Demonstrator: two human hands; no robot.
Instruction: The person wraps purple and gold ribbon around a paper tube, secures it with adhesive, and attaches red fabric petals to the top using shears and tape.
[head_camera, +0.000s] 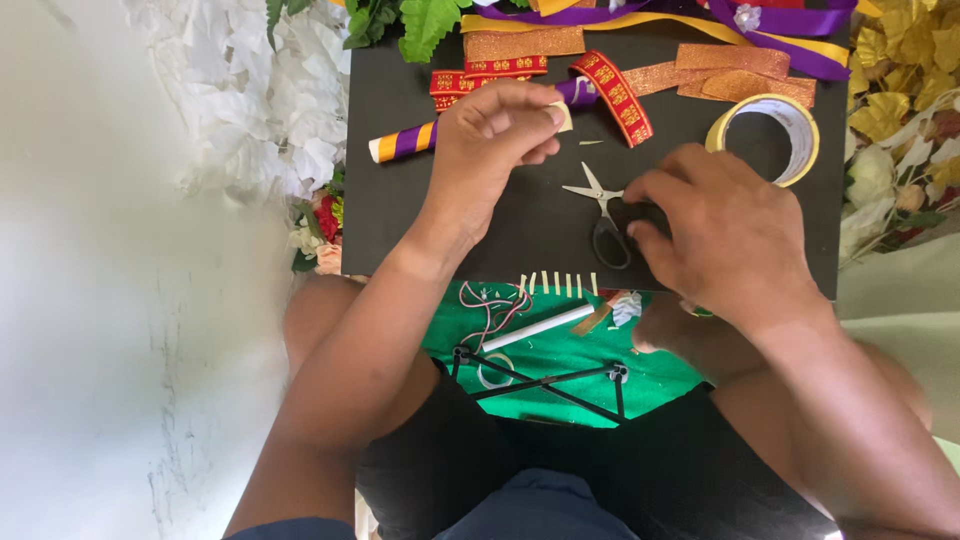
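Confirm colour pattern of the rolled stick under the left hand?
Purple, orange and white diagonal stripes on the rolled stick, beside the left hand. Head view.

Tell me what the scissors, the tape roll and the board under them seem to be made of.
Scissors: bright, shiny blades look like metal; black handles look like plastic.
Tape roll: glossy, see-through yellowish film, likely plastic, wound on a pale core, probably cardboard.
Board: flat, matte black with no shine, probably card or foam board; cannot tell which.
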